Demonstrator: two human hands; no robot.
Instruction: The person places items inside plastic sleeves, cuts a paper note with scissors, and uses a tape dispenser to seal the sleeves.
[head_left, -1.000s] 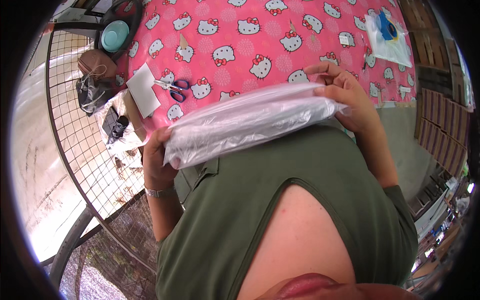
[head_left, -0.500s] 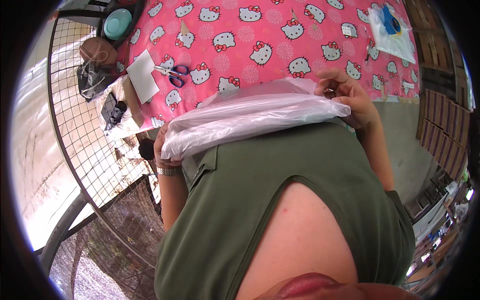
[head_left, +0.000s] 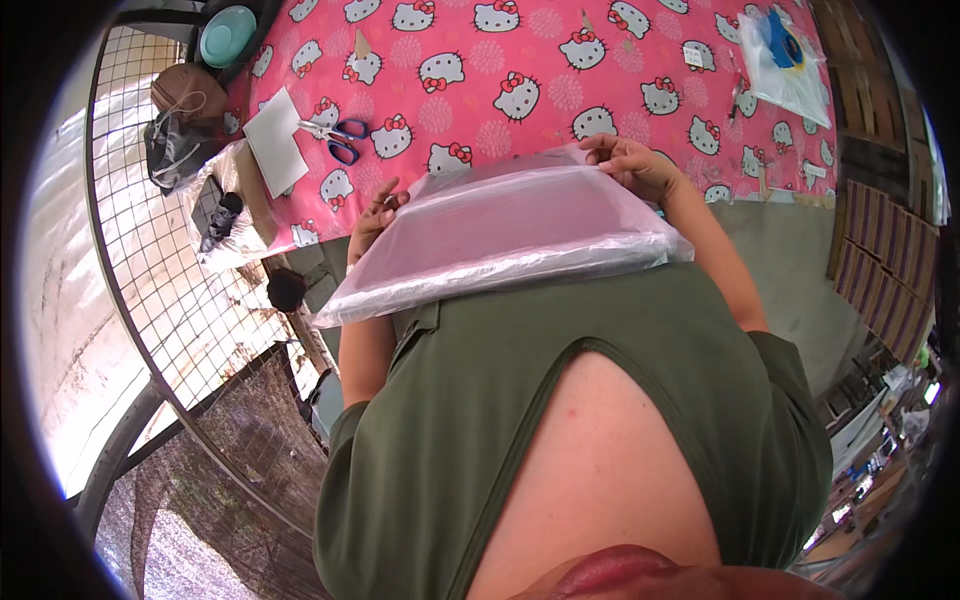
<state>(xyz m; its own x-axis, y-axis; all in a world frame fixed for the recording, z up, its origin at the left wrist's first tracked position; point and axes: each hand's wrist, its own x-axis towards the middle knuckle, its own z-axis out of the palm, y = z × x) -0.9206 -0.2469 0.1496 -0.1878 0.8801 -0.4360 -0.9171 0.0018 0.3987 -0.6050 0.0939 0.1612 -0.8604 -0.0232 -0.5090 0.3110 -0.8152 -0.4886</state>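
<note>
A folded clear plastic sheet (head_left: 500, 225), see-through with whitish creased edges, spreads between my hands at the table's near edge. Its near fold lies against my green top. My left hand (head_left: 374, 222) is closed on its far left corner, part of the palm hidden by the plastic. At the far right corner, my right hand (head_left: 637, 166) pinches the edge between thumb and fingers. Pink cloth shows through the sheet.
A pink cat-print cloth (head_left: 490, 140) covers the table. On its left lie blue-handled scissors (head_left: 340, 138), a white pad (head_left: 278, 145) and a dark bag (head_left: 180, 150). Clear plastic with a blue item (head_left: 785, 45) sits far right. Wire mesh (head_left: 150, 200) borders the left.
Both hands have moved forward and closer together, the left from the near edge to the far left corner. The bunched plastic is now spread flatter.
</note>
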